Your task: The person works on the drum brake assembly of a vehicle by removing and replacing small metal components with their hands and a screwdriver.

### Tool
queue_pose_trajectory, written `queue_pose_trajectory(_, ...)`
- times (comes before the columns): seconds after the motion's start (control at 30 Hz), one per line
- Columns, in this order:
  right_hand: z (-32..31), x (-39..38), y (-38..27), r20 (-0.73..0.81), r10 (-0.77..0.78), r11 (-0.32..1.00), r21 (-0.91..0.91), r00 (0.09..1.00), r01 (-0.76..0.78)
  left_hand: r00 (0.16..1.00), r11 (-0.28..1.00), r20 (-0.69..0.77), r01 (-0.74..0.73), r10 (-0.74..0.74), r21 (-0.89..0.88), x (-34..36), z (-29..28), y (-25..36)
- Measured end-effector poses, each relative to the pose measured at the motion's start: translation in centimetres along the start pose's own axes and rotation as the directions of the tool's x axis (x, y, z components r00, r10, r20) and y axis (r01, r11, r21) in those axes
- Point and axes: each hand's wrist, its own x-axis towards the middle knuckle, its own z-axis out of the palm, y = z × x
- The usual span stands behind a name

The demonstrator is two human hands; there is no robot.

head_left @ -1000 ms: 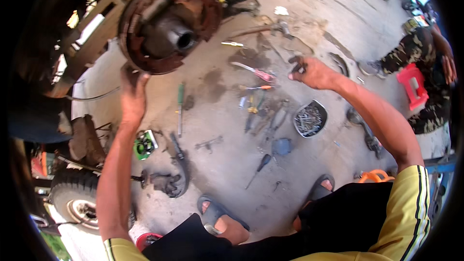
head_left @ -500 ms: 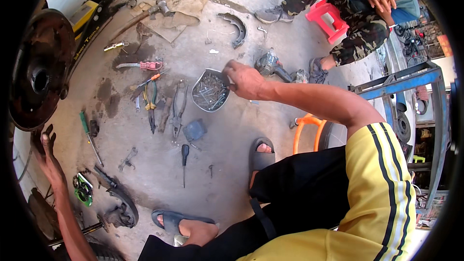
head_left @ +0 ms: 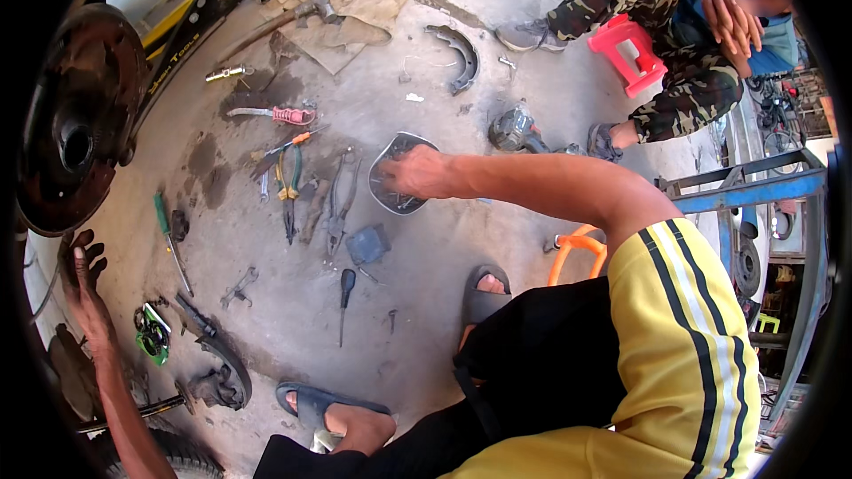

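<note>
From where I stand, the biggest thing is a seated person in camouflage trousers [head_left: 612, 0], beyond the right hand [head_left: 415, 172] and off to its right. A blue metal frame [head_left: 790, 184] stands farther out on that side. The black and yellow jack [head_left: 191, 27] lies well past the left hand [head_left: 84, 288], while a round, rusty plate [head_left: 84, 98] hangs just above that hand. Its fingers are spread and hold nothing I can see; whether a fingertip meets the plate I can't tell. The red stool [head_left: 630, 58] is beyond the right hand, near the seated person. The hammer [head_left: 275, 28] lies to that hand's far left, and a curved brake shoe [head_left: 461, 58] straight beyond it. Right around its fingers is the grey bowl [head_left: 380, 198]. They're blurred and dipped inside, so I can't tell if they've closed on any of the small metal pieces there.
</note>
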Motion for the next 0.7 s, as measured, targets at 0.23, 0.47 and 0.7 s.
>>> queue_pose_trajectory(0.23,-2.9,-1.2,-1.4,-0.054,0.331,0.846,0.458,0.942,-0.271,0.999,1.000,-0.039,-0.008,0.008,-0.009,1.5,-0.8,-0.3)
queue_pose_trajectory(0.47,-1.6,-1.8,-0.2,-0.115,0.387,0.796,0.543,0.915,-0.268,0.990,0.985,-0.063,-0.136,0.130,-0.104,3.9,-1.1,-1.3)
queue_pose_trajectory(0.7,-1.0,-1.5,-1.9,-0.005,0.317,0.930,0.200,0.948,-0.310,0.986,0.976,-0.107,-0.142,0.125,-0.167,3.8,-0.7,-1.2)
